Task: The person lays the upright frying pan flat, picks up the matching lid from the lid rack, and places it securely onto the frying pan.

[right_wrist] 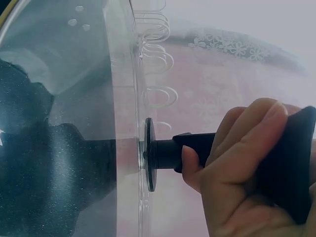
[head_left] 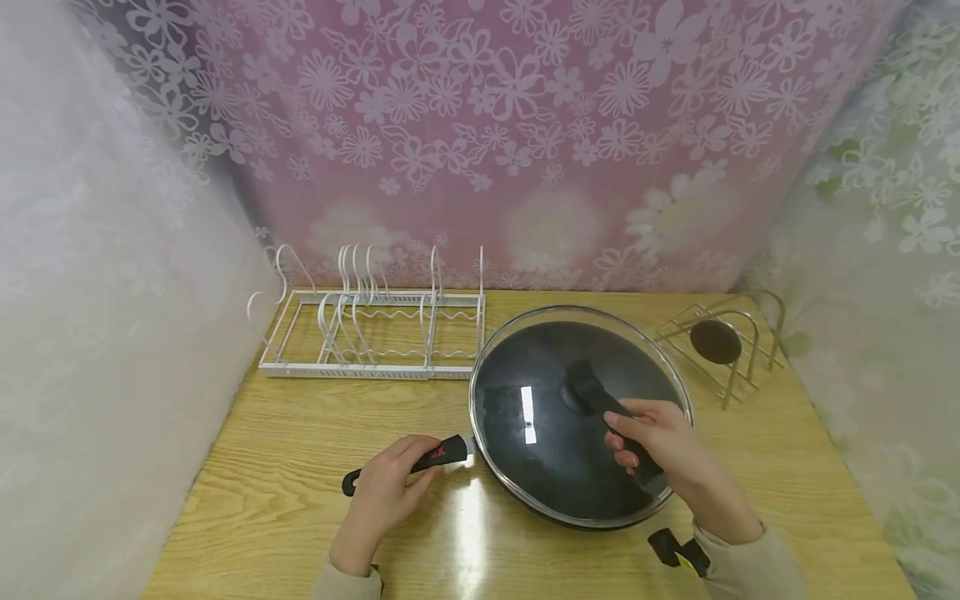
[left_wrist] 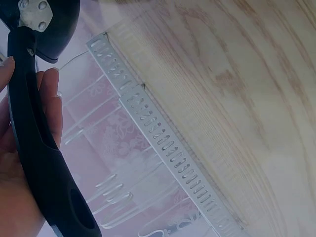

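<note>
A dark frying pan [left_wrist: 58, 29] stands in the middle of the table under a round glass lid [head_left: 517, 375] with a metal rim. My left hand [head_left: 390, 482] grips the pan's black handle [head_left: 450, 451], fingers on one side and thumb on the other. In the left wrist view, the handle [left_wrist: 29, 108] lies along the palm. My right hand [head_left: 660, 437] holds the lid's tall black handle [head_left: 588, 387], fingers and thumb curled round it. The right wrist view has the lid's round knob base [right_wrist: 150, 154] against the glass. Whether lid and pan rim touch all round, I cannot tell.
At the back left is a white wire rack [head_left: 345, 372] with upright loops, close to the pan. Behind the pan on the right stands a metal wire stand [head_left: 738, 367] with a dark round disc [head_left: 715, 342]. Flowered curtains [head_left: 525, 125] enclose the wooden table [head_left: 262, 467].
</note>
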The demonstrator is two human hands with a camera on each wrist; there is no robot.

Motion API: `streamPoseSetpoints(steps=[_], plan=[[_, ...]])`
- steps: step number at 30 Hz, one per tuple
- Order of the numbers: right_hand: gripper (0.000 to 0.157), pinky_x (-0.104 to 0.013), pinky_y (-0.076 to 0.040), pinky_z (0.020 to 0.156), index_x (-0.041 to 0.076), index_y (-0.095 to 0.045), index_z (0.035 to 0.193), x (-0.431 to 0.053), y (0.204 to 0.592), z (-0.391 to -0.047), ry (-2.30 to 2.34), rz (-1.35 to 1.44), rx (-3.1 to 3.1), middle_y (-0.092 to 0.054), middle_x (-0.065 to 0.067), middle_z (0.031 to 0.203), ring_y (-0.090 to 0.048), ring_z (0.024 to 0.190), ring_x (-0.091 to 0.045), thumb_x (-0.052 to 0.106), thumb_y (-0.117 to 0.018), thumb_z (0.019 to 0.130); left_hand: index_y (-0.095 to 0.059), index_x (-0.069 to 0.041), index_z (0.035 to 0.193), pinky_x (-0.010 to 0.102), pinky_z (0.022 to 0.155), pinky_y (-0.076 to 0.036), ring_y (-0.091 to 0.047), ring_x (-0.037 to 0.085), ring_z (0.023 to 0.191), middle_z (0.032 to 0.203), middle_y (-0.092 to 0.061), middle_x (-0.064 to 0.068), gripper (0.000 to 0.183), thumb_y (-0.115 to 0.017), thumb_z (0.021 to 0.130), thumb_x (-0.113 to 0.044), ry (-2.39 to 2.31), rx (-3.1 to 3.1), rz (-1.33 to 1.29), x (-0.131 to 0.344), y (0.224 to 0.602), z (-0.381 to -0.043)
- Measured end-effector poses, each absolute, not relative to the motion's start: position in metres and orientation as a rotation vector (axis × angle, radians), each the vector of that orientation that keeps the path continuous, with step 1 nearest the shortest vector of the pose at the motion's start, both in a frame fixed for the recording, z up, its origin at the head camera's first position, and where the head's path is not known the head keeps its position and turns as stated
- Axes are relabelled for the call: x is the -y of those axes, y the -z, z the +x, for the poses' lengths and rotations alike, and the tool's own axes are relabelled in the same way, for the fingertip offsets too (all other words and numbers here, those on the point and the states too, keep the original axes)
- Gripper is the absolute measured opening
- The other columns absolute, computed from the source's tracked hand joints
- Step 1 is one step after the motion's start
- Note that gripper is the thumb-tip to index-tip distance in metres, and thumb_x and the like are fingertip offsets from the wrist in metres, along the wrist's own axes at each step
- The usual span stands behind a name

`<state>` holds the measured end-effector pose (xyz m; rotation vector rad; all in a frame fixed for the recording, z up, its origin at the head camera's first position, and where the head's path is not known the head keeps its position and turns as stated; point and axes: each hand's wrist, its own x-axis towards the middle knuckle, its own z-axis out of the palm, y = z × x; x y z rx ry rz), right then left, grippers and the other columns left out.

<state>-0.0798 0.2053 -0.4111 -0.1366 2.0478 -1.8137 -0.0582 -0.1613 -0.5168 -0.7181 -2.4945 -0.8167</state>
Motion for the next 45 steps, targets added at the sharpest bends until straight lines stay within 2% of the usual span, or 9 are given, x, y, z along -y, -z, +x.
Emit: streamPoseSetpoints(steps=[5,19,28,45], plan=[[0.024,-0.031,-0.049,0.053,-0.002,-0.045,0.092,-0.205,0.416,-0.082,1.818,-0.110,-2.038,-0.050,-0.004,0.070,-0.047,0.052,-0.012,0.017,-0.054,0.103,-0.072,-0.009,0.106,0.034,0.069,-0.058,-0.070,0.019,0.088,0.103,-0.071,0.002,0.040,-0.089,0.070,-0.007,0.823,2.495,-0.717,0.161,0.517,-0.058],[0.026,-0.030,-0.049,0.055,0.003,-0.043,0.082,-0.204,0.426,-0.087,1.835,-0.060,-2.005,-0.048,-0.005,0.072,-0.048,0.053,-0.013,0.013,-0.053,0.103,-0.072,-0.009,0.106,0.033,0.065,-0.058,-0.071,0.019,0.087,0.104,-0.071,0.003,0.040,-0.090,0.070,-0.007,0.807,2.492,-0.713,0.161,0.518,-0.058],[0.020,-0.029,-0.049,0.055,-0.001,-0.046,0.090,-0.204,0.429,-0.088,1.841,-0.048,-1.970,-0.050,-0.005,0.073,-0.049,0.054,-0.012,0.012,-0.052,0.103,-0.073,-0.009,0.106,0.033,0.065,-0.058,-0.071,0.019,0.086,0.104,-0.071,0.003,0.040,-0.090,0.070,-0.007,0.819,2.497,-0.708,0.161,0.517,-0.058],[0.015,-0.027,-0.050,0.055,-0.003,-0.048,0.092,-0.202,0.429,-0.085,1.856,-0.095,-1.948,-0.053,-0.004,0.072,-0.049,0.054,-0.011,0.007,-0.049,0.103,-0.073,-0.009,0.106,0.034,0.066,-0.058,-0.071,0.019,0.088,0.103,-0.071,0.002,0.040,-0.090,0.070,-0.005,0.823,2.495,-0.705,0.160,0.517,-0.057]])
